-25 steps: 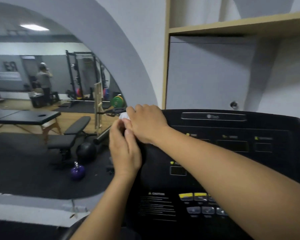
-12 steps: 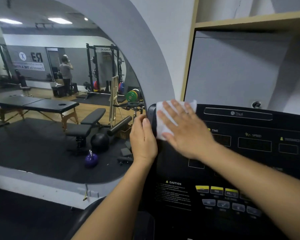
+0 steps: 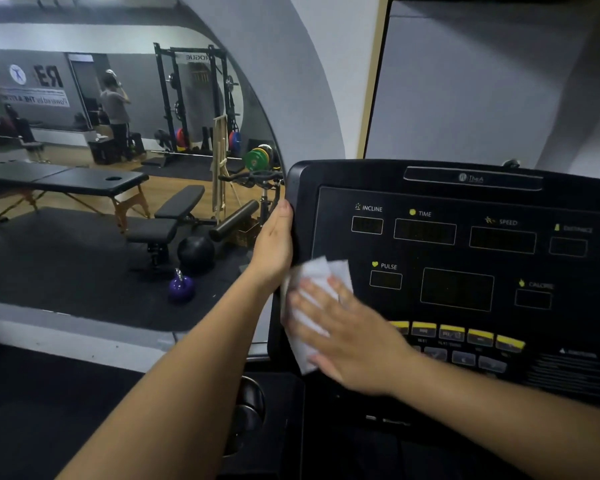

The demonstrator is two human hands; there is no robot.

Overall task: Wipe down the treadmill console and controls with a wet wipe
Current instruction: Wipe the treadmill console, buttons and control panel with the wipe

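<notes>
A white wet wipe (image 3: 310, 306) is pressed flat against the lower left part of the black treadmill console (image 3: 465, 183) by the right hand (image 3: 354, 344), whose fingers are spread straight over it. The wipe lies just left of the small window marked PULSE, and its lower end reaches past the palm at the console's left border. Both hand and wipe are blurred. The left hand (image 3: 274, 247) is clasped on the console's left edge. Its thumb is laid along the front rim, and its fingers are hidden behind.

A row of yellow buttons (image 3: 451, 332) is partly covered at its left end by the right hand, and a row of grey buttons (image 3: 463, 358) is seen just below it.

No container is seen on the console. A black crate (image 3: 104, 150) is reflected in the arched wall mirror (image 3: 84, 306) near a standing person (image 3: 115, 109), and its contents cannot be made out. Also reflected are:
- a black massage table (image 3: 66, 178)
- a black weight bench (image 3: 167, 220)
- a black medicine ball (image 3: 195, 252)
- a purple kettlebell (image 3: 181, 287)
- a black foam roller (image 3: 234, 220)
- green weight plates (image 3: 256, 159)
- a black squat rack (image 3: 194, 98)

A grey wall panel (image 3: 465, 98) edged with pale wood is seen behind the console.
</notes>
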